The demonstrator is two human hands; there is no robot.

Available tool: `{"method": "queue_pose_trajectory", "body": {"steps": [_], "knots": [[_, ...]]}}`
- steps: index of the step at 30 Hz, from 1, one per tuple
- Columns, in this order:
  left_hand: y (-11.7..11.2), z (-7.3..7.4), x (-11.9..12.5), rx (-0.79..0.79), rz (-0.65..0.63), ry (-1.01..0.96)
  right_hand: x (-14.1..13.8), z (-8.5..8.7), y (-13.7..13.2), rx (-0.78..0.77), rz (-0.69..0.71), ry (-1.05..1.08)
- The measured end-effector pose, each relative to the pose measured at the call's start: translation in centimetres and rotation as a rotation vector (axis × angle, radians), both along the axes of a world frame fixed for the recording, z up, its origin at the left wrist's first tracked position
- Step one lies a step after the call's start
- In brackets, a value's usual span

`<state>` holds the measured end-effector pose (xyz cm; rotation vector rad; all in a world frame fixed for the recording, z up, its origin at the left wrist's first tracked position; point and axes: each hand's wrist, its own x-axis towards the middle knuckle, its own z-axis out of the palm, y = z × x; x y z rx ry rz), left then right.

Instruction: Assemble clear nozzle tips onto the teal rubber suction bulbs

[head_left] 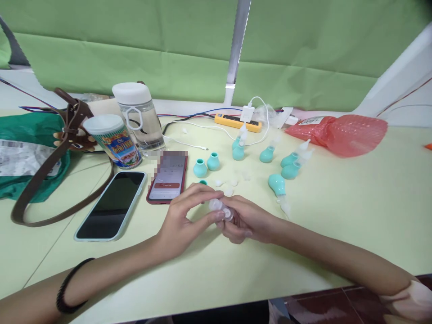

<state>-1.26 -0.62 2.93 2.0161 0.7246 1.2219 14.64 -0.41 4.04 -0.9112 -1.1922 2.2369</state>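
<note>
Above the table's near middle, my left hand [182, 220] pinches a small translucent plastic cap-like piece [215, 204] between thumb and fingers. Right beside it, my right hand [253, 218] is closed around another clear plastic piece [228, 214] with a round opening. The two pieces seem to touch, but fingers hide part of them. Just beyond lie small clear tips [219, 183] and a teal rubber bulb [200, 168] with an open neck, among others like it. Further right, several teal bulbs carry clear nozzles, such as one lying bulb [276, 183].
Left of my hands lie a red-cased phone [167, 177] and a dark-screened phone [110, 207]. Behind them stand a noodle cup [118, 146] and a water bottle [145, 123]. A yellow power strip [232, 122] and red plastic packaging [351, 135] sit at the back.
</note>
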Motion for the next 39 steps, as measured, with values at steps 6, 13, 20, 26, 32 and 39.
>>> {"method": "queue_pose_trajectory", "body": {"steps": [6, 13, 20, 26, 32, 39], "knots": [[0.0, -0.7, 0.0, -0.056, -0.006, -0.07, 0.2, 0.3, -0.2, 0.016, 0.028, -0.045], [-0.9, -0.2, 0.4, -0.35, 0.099, -0.084, 1.9, 2.0, 0.9, 1.077, -0.361, -0.439], [-0.9, 0.3, 0.6, -0.647, 0.068, -0.143, 3.6, 2.8, 2.2, 1.259, 0.095, -0.273], [-0.8, 0.5, 0.6, -0.739, -0.01, -0.103, 3.6, 2.4, 2.4, 1.143, 0.203, -0.215], [-0.6, 0.2, 0.5, -0.711, -0.022, -0.104, 3.7, 2.3, 2.6, 1.178, 0.23, -0.251], [-0.5, 0.0, 0.6, -0.486, 0.159, -0.072, 3.2, 3.0, 1.1, 1.526, 0.113, -0.474]]}}
